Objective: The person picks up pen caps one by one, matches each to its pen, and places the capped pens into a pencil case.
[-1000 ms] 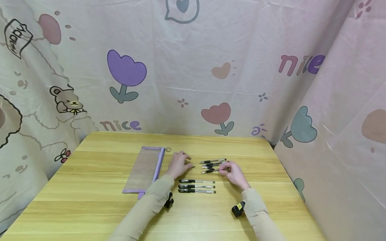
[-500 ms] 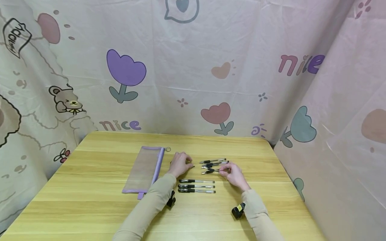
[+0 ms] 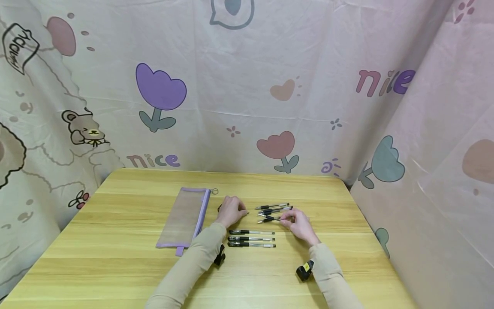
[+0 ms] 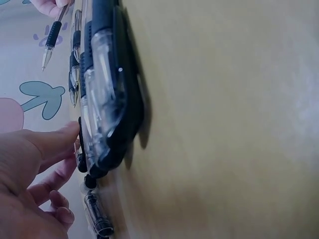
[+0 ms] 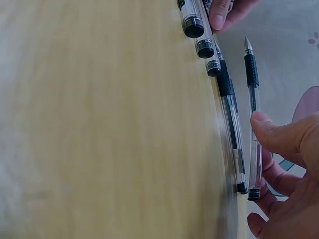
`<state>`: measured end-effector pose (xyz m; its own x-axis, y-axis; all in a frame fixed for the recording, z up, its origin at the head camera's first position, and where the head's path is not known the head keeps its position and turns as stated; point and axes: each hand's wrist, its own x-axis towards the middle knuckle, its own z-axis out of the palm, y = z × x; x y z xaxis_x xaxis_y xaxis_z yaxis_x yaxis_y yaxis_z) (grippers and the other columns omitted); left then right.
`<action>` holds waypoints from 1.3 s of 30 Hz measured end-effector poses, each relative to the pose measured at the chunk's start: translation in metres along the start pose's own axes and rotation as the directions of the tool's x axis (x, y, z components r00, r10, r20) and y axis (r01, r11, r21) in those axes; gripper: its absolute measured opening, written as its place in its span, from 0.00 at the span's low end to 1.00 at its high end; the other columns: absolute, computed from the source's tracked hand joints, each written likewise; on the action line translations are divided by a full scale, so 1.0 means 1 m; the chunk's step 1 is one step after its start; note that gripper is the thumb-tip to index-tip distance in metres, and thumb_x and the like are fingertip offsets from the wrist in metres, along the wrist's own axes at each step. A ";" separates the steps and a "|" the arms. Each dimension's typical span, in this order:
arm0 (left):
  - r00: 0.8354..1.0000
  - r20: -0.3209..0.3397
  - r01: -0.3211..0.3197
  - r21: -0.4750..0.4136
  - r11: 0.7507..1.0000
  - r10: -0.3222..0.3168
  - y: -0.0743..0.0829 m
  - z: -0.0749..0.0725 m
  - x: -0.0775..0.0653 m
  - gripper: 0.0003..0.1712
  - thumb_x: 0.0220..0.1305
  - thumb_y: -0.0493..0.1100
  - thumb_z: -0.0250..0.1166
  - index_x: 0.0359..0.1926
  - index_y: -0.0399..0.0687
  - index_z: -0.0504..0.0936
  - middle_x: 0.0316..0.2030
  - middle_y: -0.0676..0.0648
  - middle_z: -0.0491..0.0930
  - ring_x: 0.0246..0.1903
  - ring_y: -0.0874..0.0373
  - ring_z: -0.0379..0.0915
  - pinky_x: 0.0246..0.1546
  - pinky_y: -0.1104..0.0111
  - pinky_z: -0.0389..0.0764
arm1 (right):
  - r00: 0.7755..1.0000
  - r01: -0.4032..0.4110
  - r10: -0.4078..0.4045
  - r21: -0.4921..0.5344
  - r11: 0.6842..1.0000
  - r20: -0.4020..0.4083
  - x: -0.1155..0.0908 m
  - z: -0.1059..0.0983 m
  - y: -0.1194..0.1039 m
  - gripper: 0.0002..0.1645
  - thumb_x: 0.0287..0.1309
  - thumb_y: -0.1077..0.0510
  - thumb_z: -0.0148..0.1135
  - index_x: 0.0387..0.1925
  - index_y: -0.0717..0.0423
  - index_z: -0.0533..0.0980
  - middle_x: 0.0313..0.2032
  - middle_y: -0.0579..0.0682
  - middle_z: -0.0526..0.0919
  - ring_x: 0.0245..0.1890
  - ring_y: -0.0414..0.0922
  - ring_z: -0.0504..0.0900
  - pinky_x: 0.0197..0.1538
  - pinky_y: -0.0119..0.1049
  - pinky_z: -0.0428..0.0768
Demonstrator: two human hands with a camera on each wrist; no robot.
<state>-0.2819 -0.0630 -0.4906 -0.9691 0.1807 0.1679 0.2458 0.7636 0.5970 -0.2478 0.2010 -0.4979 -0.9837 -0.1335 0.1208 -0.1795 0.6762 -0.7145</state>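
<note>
My right hand (image 3: 298,223) pinches an uncapped gel pen (image 5: 252,99) with a black grip between thumb and fingers, its bare tip pointing left. In the right wrist view it is raised beside the other pens. My left hand (image 3: 231,211) pinches a small black pen cap (image 4: 81,149) between thumb and fingers, mostly hidden by them in the head view. Between the hands, several uncapped pens (image 3: 272,207) lie in a loose group. Closer to me, three capped pens (image 3: 251,239) lie in a neat row. Loose clear-and-black caps (image 4: 98,215) lie beyond the left fingers.
A mesh zip pouch (image 3: 181,219) with purple edging lies flat to the left, a ring (image 3: 215,191) at its zip end. The wooden table (image 3: 115,266) backs onto a printed curtain (image 3: 231,86). Black wrist cameras (image 3: 305,270) hang near the tabletop.
My left hand has shifted slightly right and down, baring a dark object behind it. My right hand stays nearly still with the pen.
</note>
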 end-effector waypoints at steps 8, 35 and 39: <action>1.000 0.009 0.028 -0.028 0.999 -0.028 -0.001 0.001 -0.002 0.06 0.54 0.39 0.77 0.32 0.42 0.90 0.34 0.46 0.88 0.42 0.50 0.72 0.49 0.57 0.75 | 1.000 -0.004 0.004 -0.001 1.000 0.002 0.000 0.000 0.002 0.05 0.55 0.64 0.71 0.34 0.54 0.85 0.41 0.52 0.85 0.37 0.42 0.75 0.46 0.37 0.72; 0.996 -0.064 0.035 -0.335 0.942 -0.060 -0.018 -0.021 -0.024 0.08 0.70 0.41 0.64 0.41 0.41 0.87 0.35 0.41 0.86 0.30 0.61 0.74 0.35 0.69 0.77 | 0.999 -0.002 -0.001 0.064 0.998 0.046 0.000 -0.002 0.000 0.06 0.59 0.65 0.67 0.39 0.58 0.83 0.40 0.53 0.85 0.39 0.43 0.79 0.47 0.36 0.78; 0.992 -0.105 0.021 -0.381 0.924 -0.066 -0.018 -0.026 -0.030 0.08 0.69 0.41 0.65 0.41 0.40 0.87 0.33 0.40 0.86 0.28 0.63 0.72 0.32 0.74 0.73 | 0.998 0.031 -0.036 0.085 0.996 0.049 0.001 -0.002 0.000 0.06 0.60 0.66 0.66 0.40 0.59 0.83 0.37 0.52 0.86 0.37 0.41 0.79 0.45 0.30 0.78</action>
<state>-0.2563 -0.0984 -0.4861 -0.9756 0.0636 0.2100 0.2147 0.4734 0.8543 -0.2492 0.2019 -0.4965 -0.9748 -0.1926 0.1125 -0.2085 0.6076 -0.7664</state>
